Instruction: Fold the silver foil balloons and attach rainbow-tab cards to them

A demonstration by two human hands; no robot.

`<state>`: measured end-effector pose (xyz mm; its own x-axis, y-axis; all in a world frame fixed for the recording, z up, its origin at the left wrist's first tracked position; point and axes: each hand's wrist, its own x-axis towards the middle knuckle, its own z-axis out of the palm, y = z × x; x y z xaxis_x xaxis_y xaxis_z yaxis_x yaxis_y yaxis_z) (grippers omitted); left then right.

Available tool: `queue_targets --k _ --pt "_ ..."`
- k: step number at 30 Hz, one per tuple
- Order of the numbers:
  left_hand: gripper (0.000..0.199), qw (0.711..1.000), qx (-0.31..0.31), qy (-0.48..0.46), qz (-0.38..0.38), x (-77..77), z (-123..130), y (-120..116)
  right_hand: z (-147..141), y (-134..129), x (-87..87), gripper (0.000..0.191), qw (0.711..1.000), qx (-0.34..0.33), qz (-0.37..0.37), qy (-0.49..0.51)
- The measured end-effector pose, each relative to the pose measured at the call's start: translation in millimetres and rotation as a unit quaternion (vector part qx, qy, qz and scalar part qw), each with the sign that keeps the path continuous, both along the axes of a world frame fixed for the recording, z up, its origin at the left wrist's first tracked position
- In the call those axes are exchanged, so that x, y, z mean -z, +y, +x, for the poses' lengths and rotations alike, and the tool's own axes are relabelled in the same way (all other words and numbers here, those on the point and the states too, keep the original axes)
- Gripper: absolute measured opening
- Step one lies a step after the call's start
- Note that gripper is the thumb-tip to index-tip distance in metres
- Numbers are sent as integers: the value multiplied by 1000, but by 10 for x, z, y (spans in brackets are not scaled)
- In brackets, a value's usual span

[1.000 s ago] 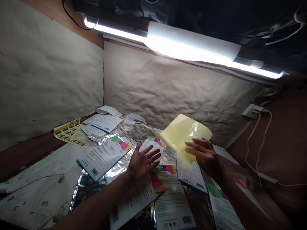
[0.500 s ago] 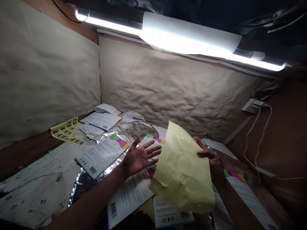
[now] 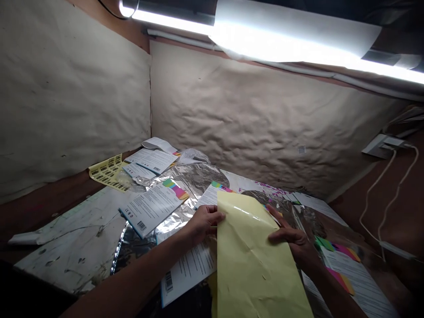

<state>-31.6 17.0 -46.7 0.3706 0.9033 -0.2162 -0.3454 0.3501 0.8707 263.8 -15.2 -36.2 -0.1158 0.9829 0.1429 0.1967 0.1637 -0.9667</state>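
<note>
A creased, pale yellow sheet of paper [image 3: 258, 260] hangs upright between my hands, its lower end running past the bottom of the view. My left hand [image 3: 206, 224] pinches its left edge with thumb and fingers. On the right edge my right hand [image 3: 291, 238] grips it, thumb in front and fingers partly behind. Beneath and around the sheet lie white printed cards with bright coloured corners; one card [image 3: 155, 205] rests left of my left hand, and another card [image 3: 188, 269] lies under my left forearm.
Silvery plastic film [image 3: 195, 176] covers part of the table. A yellow sheet of barcode labels [image 3: 109, 173] leans at the back left beside a pile of cards [image 3: 152, 159]. More cards [image 3: 357, 269] lie at right. A socket [image 3: 382, 145] with white cables is on the right wall, below a tube light [image 3: 172, 21].
My left hand has gone from open and spread to pinching the sheet's left edge. The yellow sheet has turned more upright and come lower. The view has shifted somewhat.
</note>
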Motion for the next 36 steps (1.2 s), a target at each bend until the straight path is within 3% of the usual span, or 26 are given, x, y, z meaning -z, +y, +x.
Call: queue_targets --k 3,6,9,11,14,19,23,25,27,30,32,36 --pt "41 1000 9 2 8 16 32 -18 -8 55 -71 45 985 81 -105 113" --pt "40 1000 24 3 13 58 68 -37 -71 58 -152 64 954 44 -217 205" --pt "48 1000 21 -7 18 76 83 -47 -192 -2 -183 84 958 5 -231 171" --pt "52 999 -5 -30 32 53 72 -48 -270 -49 -168 91 967 -16 -210 147" --pt "50 996 -57 -57 50 -23 29 -44 -314 -88 -134 78 974 -49 -183 129" --pt "35 999 -19 27 43 -101 -27 -44 -136 100 -229 71 985 -67 -146 57" --pt "26 996 24 81 25 -65 16 -59 47 487 -429 62 981 -82 -77 -160" --pt "25 995 35 87 15 -39 41 -63 40 649 -503 55 951 -56 15 -303" --pt "24 996 27 81 15 -20 50 -60 -70 723 -527 56 905 -9 130 -404" --pt "30 998 6 65 5 0 41 -47 -386 643 -452 48 854 51 284 -432" --pt "36 998 0 68 -12 17 37 -41 -622 505 -347 32 859 34 312 -404" --pt "34 997 -7 78 -16 52 51 -38 -945 249 -131 18 897 -44 258 -357"
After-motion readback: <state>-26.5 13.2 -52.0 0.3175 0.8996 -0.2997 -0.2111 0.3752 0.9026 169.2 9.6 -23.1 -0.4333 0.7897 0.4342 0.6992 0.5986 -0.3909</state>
